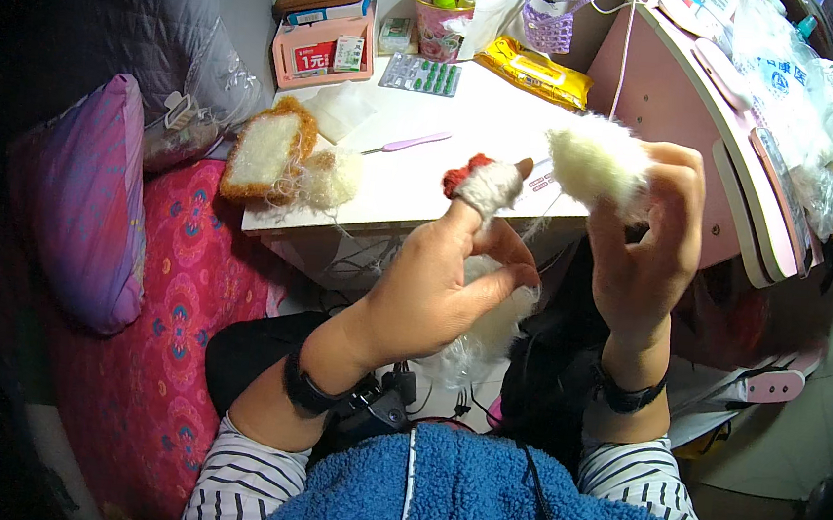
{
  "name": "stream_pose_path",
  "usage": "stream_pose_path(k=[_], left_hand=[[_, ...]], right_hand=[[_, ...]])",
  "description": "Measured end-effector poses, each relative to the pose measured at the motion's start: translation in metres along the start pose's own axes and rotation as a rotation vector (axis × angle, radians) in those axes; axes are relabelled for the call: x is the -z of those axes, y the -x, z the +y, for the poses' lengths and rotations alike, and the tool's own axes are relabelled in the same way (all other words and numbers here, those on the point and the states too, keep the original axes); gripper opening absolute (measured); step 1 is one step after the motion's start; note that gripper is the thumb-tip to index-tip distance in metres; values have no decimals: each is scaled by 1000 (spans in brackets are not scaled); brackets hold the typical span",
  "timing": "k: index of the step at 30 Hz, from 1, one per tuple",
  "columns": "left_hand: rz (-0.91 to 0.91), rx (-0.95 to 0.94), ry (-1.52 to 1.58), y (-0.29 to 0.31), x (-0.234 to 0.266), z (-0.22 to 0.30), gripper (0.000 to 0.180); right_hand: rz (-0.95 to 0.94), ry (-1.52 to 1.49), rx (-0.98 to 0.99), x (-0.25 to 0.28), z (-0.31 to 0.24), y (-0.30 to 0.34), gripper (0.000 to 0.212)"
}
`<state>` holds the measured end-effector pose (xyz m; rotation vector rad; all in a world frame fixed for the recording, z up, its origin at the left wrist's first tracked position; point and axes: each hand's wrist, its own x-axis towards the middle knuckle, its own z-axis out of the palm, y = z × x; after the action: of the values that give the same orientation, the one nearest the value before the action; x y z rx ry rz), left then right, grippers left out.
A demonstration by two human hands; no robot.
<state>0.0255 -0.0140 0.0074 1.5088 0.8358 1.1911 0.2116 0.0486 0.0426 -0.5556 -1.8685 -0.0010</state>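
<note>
My left hand [439,282], raised over the desk's front edge, is closed with a small red and white crocheted piece [487,187] at its fingertips; a fingertip shows beyond it. In my right hand [651,236], bent fingers grip a fluffy cream-white yarn ball [595,162]. Thin strands hang between the hands. Below my left hand, more white fluff [490,321] shows, partly hidden. A crochet hook [417,142] with a purple handle lies on the desk. To its left rests a fuzzy brown-edged cream piece [265,153], beside a loose cream yarn tangle [332,178].
On the white desk [393,187] stand a pink box [323,52] and a patterned cup [441,29]. A pill blister pack [421,74] and a yellow packet [535,70] lie near them. A pink shelf panel [648,102] bounds the right; a purple cushion [95,202] sits left.
</note>
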Motion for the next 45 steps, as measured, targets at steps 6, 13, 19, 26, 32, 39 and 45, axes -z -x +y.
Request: stream_pose_path(k=[6,13,19,26,32,39,45], left_hand=[[20,-44,-75,-4,15,-1,70],[-202,79,216,-2,26,6,62],[-150,79,318,-4,21,3,69],[-92,14,185,-6,21,-3,65],[35,-11,34,-8,29,-5,61],[-12,12,101,-7,30,-5,62],[20,-43,61,-8,29,-9,62]], right_hand=[[-644,-143,-350,7,16,7,25],[-780,-1507,-706,7,44,22,41],[-12,-1836,-808,-13,39,36,44],[81,10,-7,-16,12,10,27],[-321,41,-218,-18,10,11,31],[-415,-872,-805,-22,13,23,33],[-626,-566,-726,-20,16,18,43]])
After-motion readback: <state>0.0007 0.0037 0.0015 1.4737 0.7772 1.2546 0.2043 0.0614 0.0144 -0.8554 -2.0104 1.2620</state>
